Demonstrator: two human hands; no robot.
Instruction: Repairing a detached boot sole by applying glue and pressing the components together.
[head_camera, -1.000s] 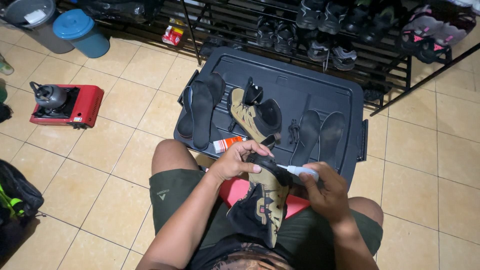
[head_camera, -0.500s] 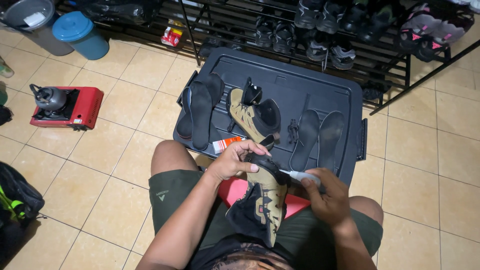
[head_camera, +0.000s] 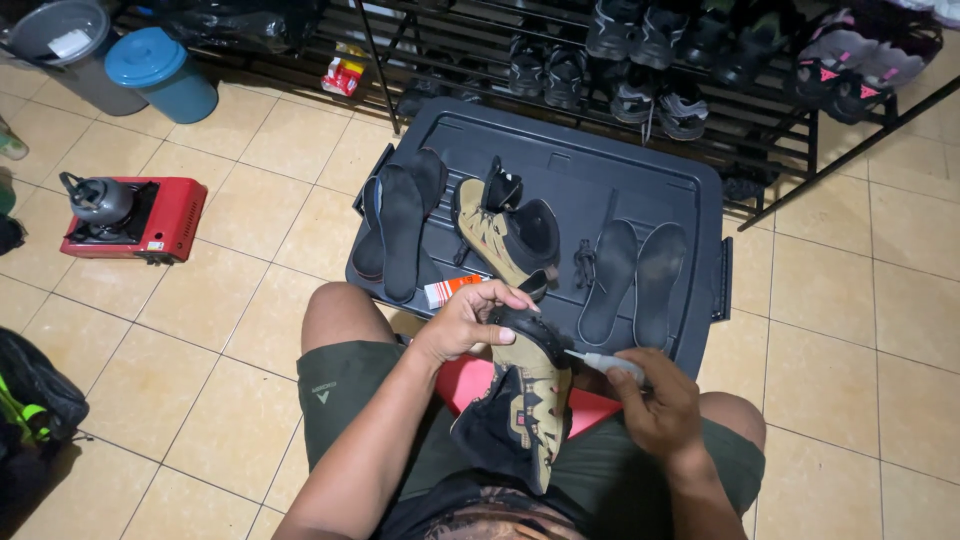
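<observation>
My left hand (head_camera: 468, 318) grips the toe of a tan and black shoe (head_camera: 520, 400) that rests upright on my lap over a red cushion (head_camera: 470, 378). My right hand (head_camera: 655, 400) holds a small white glue tube (head_camera: 605, 362) with its nozzle at the shoe's sole edge. On the dark plastic bin lid (head_camera: 590, 170) in front of me lie the matching tan shoe (head_camera: 505, 232), two dark soles (head_camera: 395, 225) at left, two grey insoles (head_camera: 635, 280) at right, and an orange and white tube (head_camera: 450, 290).
A black metal shoe rack (head_camera: 640, 60) with several pairs of shoes stands behind the lid. A red portable stove with a kettle (head_camera: 125, 215) sits at left. A blue bucket (head_camera: 160, 72) and a grey bin (head_camera: 60, 40) stand at far left. A black bag (head_camera: 35, 400) lies at the left edge.
My right hand has shifted the glue tube slightly along the sole edge. My left hand keeps its grip on the toe.
</observation>
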